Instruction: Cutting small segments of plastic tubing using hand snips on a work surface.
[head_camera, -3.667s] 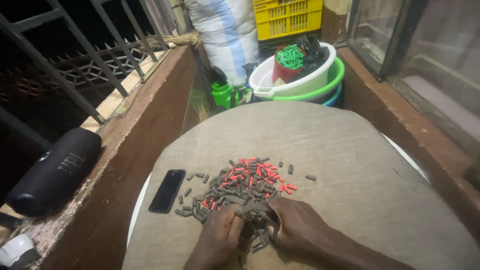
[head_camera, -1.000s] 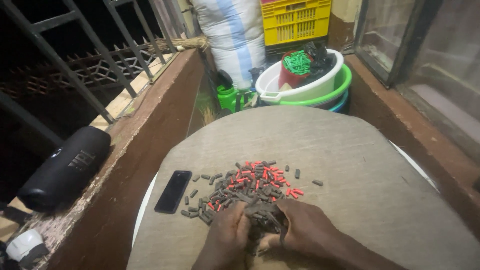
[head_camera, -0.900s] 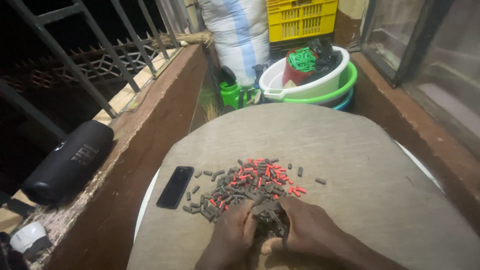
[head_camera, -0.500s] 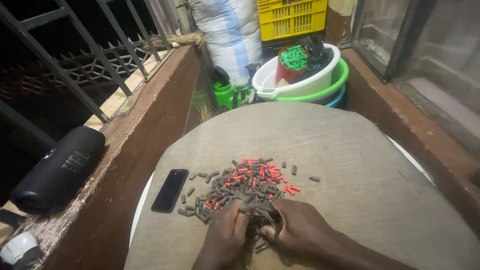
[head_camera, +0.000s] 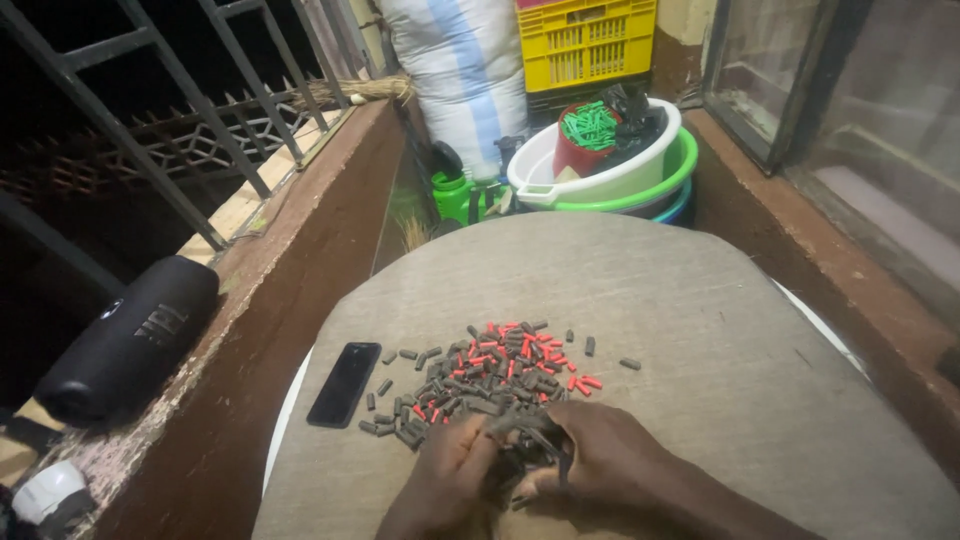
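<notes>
Pieces by the dozen, small dark grey and red pegs (head_camera: 490, 375), lie scattered in a loose heap on the round board (head_camera: 700, 330), just ahead of both hands and reaching back to the fingertips. The left hand (head_camera: 445, 485) and the right hand (head_camera: 610, 465) sit close together at the near edge of the board, fingers curled inward over a small clump of the dark pegs between them; the hands look to be pinching or gathering that clump, though whether either one is truly clamped on a single peg I cannot tell, since the fingers hide the contact. Judging by their look, the pegs are light, stiff and short, likely plastic or rubber, so they should roll and skid easily on the smooth board and slip from a loose grip. The surest hold would be a fingertip pinch across the middle of one peg, or a cupped scoop for several at once; they do not look fragile. To the left of the left hand, apart from the heap, a black phone (head_camera: 344, 384) lies flat on the board. Further left, on the brown ledge (head_camera: 300, 270), rests a black cylindrical speaker (head_camera: 125, 340). Well beyond the hands, past the far edge of the board, stand stacked basins (head_camera: 625, 175), a yellow crate (head_camera: 585, 42) and a striped sack (head_camera: 465, 70).
</notes>
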